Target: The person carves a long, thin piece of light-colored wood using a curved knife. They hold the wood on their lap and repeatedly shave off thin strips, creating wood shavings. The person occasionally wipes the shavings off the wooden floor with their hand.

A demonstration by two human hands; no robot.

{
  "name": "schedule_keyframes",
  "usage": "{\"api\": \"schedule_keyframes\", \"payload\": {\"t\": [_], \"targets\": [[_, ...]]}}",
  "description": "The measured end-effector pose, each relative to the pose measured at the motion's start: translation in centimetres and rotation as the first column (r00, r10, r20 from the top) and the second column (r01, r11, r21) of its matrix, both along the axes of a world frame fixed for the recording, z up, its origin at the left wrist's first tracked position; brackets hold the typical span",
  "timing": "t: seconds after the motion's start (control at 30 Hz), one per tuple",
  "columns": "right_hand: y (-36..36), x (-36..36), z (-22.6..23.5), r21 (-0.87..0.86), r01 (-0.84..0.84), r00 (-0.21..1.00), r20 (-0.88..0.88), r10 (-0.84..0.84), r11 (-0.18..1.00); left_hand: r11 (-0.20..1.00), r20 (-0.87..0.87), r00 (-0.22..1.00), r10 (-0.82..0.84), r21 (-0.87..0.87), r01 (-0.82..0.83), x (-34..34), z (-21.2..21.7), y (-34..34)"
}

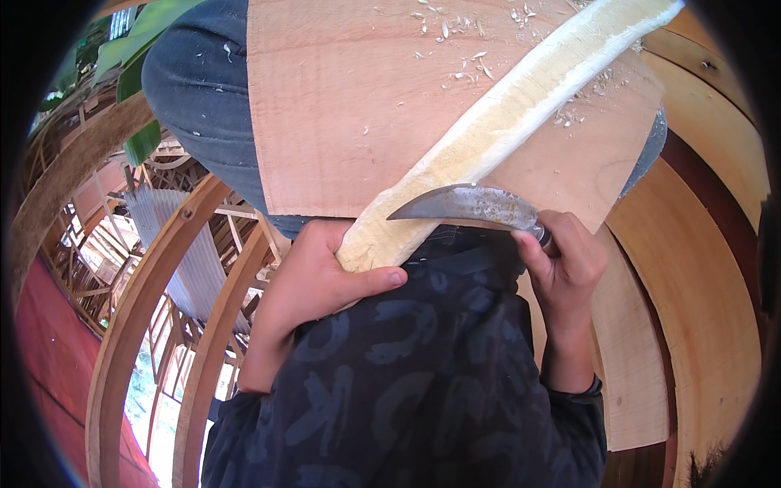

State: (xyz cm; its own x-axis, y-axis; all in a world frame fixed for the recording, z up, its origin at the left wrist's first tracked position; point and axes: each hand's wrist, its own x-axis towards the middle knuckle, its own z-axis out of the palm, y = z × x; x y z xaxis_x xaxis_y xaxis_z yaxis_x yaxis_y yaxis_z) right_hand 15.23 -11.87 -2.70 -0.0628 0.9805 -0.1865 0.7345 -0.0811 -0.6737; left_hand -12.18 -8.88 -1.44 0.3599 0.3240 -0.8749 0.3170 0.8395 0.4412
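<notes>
Your left hand point(313, 281) grips a pale, rough-cut wooden stick point(496, 130), its whittled face fibrous and matt. Your right hand point(565, 260) holds a curved knife point(468, 203) with a dull grey metal blade, mottled and worn. Beneath lies a smooth, matt plywood board point(342, 114), with fine shavings near its top edge.

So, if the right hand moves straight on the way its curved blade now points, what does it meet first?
The right hand holds a curved knife whose tip points toward the person's left. It would first meet the pale wood strip, which the blade already seems to touch; the left hand grips that strip just below.
</notes>
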Motion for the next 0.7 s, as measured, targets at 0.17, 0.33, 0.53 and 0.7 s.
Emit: {"api": "schedule_keyframes", "payload": {"t": [0.17,0.33,0.53,0.7], "targets": [[0.4,0.5,-0.2,0.038,0.037,0.999,0.036,-0.038,0.999,0.999,0.002,0.999,-0.032,0.007,0.032,0.5,0.2,0.4],[0.4,0.8,-0.3,0.072,0.074,0.996,0.049,-0.078,0.995,0.999,-0.013,1.000,0.006,0.033,-0.005,0.9,0.3,0.4],[0.6,5.8,-0.8,0.071,0.433,0.895,0.081,-0.438,0.899,0.999,0.006,0.999,0.043,0.004,-0.043,0.0,-0.3,-1.0],[-0.6,0.4,0.7,-0.023,-0.011,0.999,-0.031,0.010,1.000,0.998,0.101,0.993,0.066,-0.004,-0.066,-0.2,-0.9,-0.9]]}}
